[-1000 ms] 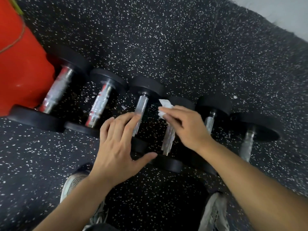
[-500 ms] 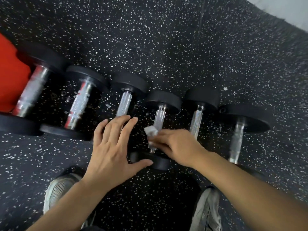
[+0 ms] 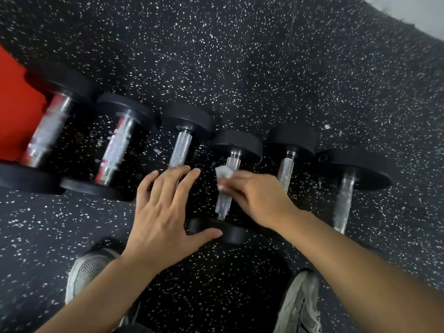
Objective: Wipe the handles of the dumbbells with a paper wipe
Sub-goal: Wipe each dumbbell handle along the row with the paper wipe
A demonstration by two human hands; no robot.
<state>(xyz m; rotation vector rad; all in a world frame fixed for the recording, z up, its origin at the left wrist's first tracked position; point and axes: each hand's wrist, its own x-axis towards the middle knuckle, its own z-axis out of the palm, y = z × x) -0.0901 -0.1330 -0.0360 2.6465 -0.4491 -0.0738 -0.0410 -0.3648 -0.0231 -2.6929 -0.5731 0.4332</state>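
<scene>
Six dumbbells lie in a row on the speckled rubber floor [image 3: 240, 56]. The left hand [image 3: 163, 212] rests spread and empty. The right hand [image 3: 259, 200] pinches the paper wipe [image 3: 223, 173] against the fourth dumbbell's handle [image 3: 225, 195]; unbraced, that dumbbell could roll.

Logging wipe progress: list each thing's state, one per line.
Paper wipe: crumpled, pressed on fourth dumbbell handle.
Right hand: pinching the wipe.
Left hand: open, spread flat.
Other dumbbells: lying on floor, untouched.
</scene>
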